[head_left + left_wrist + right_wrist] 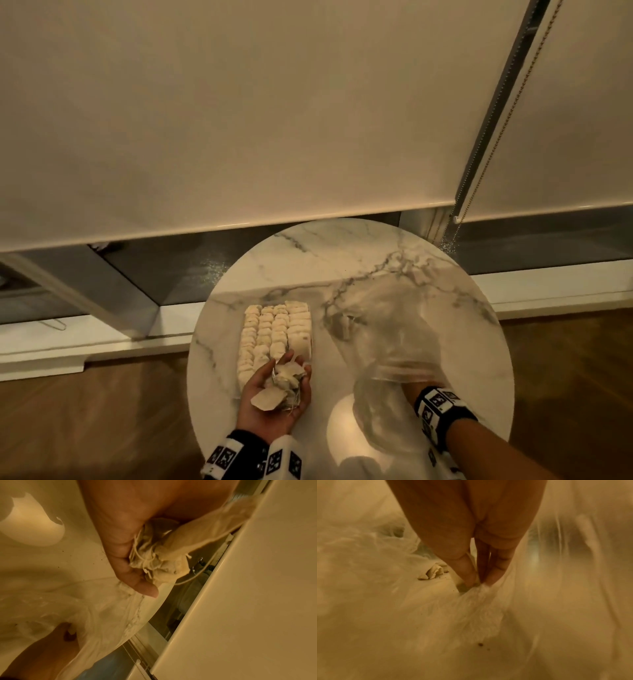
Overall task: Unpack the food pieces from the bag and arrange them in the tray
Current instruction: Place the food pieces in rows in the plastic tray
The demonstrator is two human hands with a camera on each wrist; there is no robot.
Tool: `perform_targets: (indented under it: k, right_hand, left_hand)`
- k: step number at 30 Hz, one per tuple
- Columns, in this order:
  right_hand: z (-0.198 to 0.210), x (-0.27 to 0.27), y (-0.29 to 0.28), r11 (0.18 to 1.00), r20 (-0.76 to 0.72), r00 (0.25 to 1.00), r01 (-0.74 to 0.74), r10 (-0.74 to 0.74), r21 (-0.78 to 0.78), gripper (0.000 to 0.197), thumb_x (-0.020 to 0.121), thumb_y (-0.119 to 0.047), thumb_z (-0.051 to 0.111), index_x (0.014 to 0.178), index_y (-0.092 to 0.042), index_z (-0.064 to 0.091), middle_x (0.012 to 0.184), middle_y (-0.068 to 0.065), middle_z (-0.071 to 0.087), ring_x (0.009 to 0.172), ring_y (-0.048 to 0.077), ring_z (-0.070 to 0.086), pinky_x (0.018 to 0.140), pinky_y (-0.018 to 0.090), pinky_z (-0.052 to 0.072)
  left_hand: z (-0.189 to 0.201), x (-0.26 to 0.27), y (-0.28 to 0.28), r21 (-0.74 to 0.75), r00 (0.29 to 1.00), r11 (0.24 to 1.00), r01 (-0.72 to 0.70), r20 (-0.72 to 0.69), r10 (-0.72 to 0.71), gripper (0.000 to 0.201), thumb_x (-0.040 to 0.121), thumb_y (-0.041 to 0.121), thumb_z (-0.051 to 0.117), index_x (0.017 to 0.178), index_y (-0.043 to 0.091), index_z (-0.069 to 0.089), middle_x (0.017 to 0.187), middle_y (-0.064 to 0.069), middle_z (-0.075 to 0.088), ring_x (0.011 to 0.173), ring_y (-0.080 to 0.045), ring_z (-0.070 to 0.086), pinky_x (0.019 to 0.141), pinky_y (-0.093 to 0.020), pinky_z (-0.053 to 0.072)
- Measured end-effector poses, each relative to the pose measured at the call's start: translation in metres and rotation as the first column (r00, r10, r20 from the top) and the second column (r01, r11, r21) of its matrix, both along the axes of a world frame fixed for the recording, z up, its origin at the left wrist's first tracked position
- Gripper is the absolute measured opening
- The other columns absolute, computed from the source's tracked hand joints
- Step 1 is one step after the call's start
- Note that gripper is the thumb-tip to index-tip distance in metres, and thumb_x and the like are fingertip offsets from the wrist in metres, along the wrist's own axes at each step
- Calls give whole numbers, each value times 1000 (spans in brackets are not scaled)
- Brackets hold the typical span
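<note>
— So, what is your left hand holding?
— Your palm is up and your fingers are curled round a small heap of tea bags with strings, at the near end of the tray on the marble table.
— And your right hand?
— It is inside the clear plastic bag, fingertips narrowed together near one more tea bag; you cannot tell whether they pinch anything.

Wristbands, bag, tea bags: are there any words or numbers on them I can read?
No readable words or numbers anywhere.
Left wristband: black-and-white square code patterns, no letters.
Right wristband: the same kind of patterns.
Plastic bag: clear, no print visible.
Tea bags in the tray: no print visible.
</note>
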State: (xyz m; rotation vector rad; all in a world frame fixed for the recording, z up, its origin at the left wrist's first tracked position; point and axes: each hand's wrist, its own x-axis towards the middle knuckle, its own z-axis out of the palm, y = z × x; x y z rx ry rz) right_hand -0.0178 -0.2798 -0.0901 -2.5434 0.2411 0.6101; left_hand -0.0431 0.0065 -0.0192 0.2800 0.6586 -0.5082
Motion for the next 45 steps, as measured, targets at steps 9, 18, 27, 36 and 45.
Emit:
perform_targets:
  k: [9,18,27,36,45]
  right_hand:
    - [32,-17,-1,956,36,999,7,-19,295,12,87,-32,72,89,-42,67,102,-13,69,97,9,64,89,24,49]
    - [98,-16,-5,793,-212,967,18,140,608,19,70,-19,74,87,-12,73,83,9,70,80,19,68,80,42,58]
    - [119,-6,40,559,-251,967,228,-36,797,30,86,-10,64,115,0,60,100,22,73,90,38,71,67,34,53]
    - [108,26,123,684,-151,968,249,-201,686,15,98,-24,57,102,-14,66,88,12,75,78,24,72,66,35,57]
    - [39,50,192,907,-72,996,-15,50,422,22,95,-26,57,84,-9,65,84,10,69,79,24,70,67,37,62]
  left_hand:
    - [-20,-13,33,14,998,998,-57,-15,57,82,32,-2,96,112,5,75,128,-12,65,106,-37,63,79,-44,55]
    - [-26,-2,39,35,998,997,-66,-13,67,92,26,-1,97,115,7,71,120,-15,67,97,-40,67,72,-45,57]
    - [-30,7,72,29,997,997,-76,-19,76,86,27,-1,97,109,7,74,118,-15,69,98,-40,67,74,-43,57]
    - [-30,6,126,13,991,991,-131,-20,132,81,23,-2,97,101,5,78,115,-14,69,104,-36,62,65,-45,60]
    - [-38,4,169,21,986,986,-164,-21,164,81,23,1,98,101,6,78,111,-12,70,101,-35,63,69,-43,59]
